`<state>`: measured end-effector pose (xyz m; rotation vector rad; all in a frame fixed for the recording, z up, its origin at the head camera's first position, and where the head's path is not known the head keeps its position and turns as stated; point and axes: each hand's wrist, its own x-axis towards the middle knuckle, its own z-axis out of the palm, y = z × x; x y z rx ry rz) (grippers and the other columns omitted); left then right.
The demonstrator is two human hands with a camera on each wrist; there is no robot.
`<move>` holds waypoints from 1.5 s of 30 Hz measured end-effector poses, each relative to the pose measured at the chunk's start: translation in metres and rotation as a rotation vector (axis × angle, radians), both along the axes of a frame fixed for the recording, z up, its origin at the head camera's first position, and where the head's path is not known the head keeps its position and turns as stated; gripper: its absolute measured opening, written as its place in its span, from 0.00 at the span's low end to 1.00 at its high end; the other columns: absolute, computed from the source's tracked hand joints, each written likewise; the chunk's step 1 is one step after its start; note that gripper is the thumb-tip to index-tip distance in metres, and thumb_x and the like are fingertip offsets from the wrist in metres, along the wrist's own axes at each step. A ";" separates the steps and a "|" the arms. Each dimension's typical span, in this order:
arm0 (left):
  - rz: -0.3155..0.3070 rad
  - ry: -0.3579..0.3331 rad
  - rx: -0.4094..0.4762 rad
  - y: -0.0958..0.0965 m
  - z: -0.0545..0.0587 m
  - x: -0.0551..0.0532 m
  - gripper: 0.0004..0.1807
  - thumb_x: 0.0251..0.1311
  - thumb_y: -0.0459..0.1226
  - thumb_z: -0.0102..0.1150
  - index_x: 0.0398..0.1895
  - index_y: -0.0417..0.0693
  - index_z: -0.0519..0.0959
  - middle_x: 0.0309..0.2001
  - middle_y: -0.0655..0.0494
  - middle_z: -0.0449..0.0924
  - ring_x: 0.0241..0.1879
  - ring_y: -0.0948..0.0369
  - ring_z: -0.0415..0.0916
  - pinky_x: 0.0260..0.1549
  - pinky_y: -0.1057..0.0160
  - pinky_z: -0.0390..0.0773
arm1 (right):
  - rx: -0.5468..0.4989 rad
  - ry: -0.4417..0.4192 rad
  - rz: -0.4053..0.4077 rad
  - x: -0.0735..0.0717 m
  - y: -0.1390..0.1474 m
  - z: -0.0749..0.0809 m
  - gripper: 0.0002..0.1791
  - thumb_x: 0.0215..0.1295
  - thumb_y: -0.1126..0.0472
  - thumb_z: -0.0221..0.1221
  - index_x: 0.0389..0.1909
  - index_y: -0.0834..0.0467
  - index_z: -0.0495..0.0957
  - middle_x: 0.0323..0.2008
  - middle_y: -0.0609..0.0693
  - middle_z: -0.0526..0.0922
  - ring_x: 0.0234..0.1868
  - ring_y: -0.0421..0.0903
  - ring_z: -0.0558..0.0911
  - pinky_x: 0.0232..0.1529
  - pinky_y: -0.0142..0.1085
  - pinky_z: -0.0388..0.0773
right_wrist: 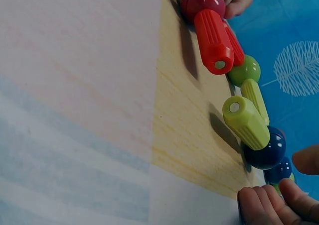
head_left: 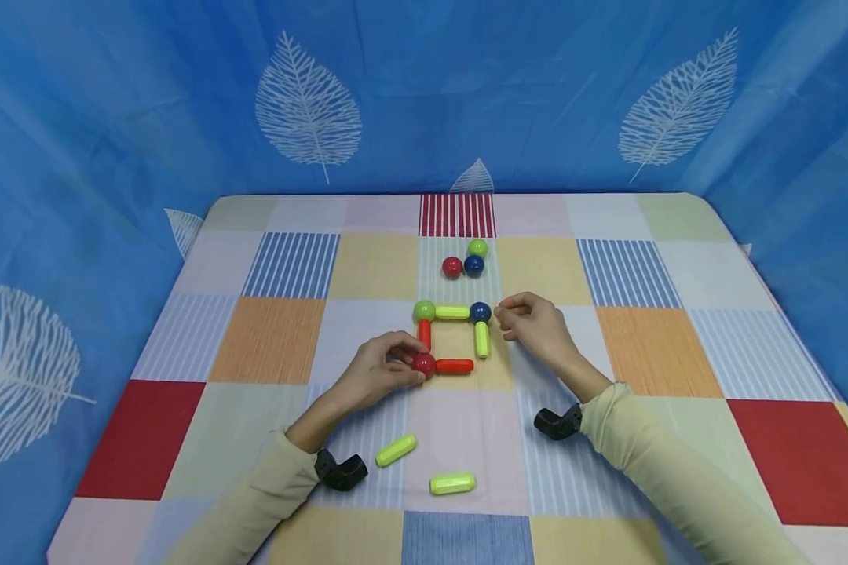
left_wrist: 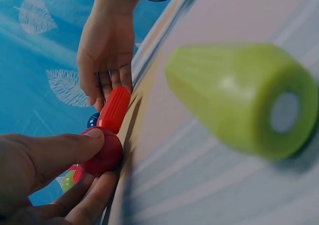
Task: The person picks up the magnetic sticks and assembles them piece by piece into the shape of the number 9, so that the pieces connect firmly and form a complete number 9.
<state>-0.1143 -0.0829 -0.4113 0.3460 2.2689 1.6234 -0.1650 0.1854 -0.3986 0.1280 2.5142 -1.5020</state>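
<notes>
You have red rods (head_left: 455, 366), lime rods (head_left: 452, 483), and red, green and navy balls (head_left: 474, 266). Your patchwork tablecloth (head_left: 268, 337) carries red-and-white stripes (head_left: 457, 215) midway along its far edge; the blue curtain (head_left: 480, 86) bears white leaves (head_left: 309, 106); your sleeves (head_left: 678, 471) are cream.

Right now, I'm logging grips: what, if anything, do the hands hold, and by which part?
The left hand pinches the red ball by its rounded surface, between thumb and fingers; the right hand holds nothing.
</notes>
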 end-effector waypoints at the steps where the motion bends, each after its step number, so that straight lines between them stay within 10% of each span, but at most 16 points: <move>1: -0.004 -0.003 -0.003 -0.001 0.001 -0.001 0.17 0.54 0.26 0.68 0.48 0.39 0.79 0.43 0.47 0.77 0.44 0.53 0.75 0.42 0.65 0.81 | 0.005 -0.002 0.002 0.000 0.000 0.000 0.17 0.69 0.56 0.58 0.50 0.64 0.76 0.42 0.59 0.82 0.35 0.49 0.85 0.36 0.34 0.83; 25: -0.128 0.020 -0.012 -0.010 0.004 -0.014 0.18 0.52 0.29 0.71 0.46 0.40 0.79 0.40 0.48 0.79 0.41 0.54 0.76 0.42 0.60 0.79 | 0.011 0.005 0.048 -0.006 0.000 0.002 0.16 0.71 0.57 0.56 0.51 0.65 0.75 0.44 0.60 0.82 0.35 0.49 0.85 0.37 0.37 0.83; 45: -0.136 -0.018 0.047 -0.011 -0.001 -0.010 0.19 0.51 0.27 0.71 0.47 0.37 0.79 0.40 0.46 0.79 0.39 0.55 0.76 0.39 0.66 0.79 | 0.103 0.143 -0.016 -0.096 0.003 -0.002 0.23 0.68 0.54 0.59 0.57 0.64 0.74 0.44 0.58 0.81 0.39 0.51 0.83 0.38 0.35 0.79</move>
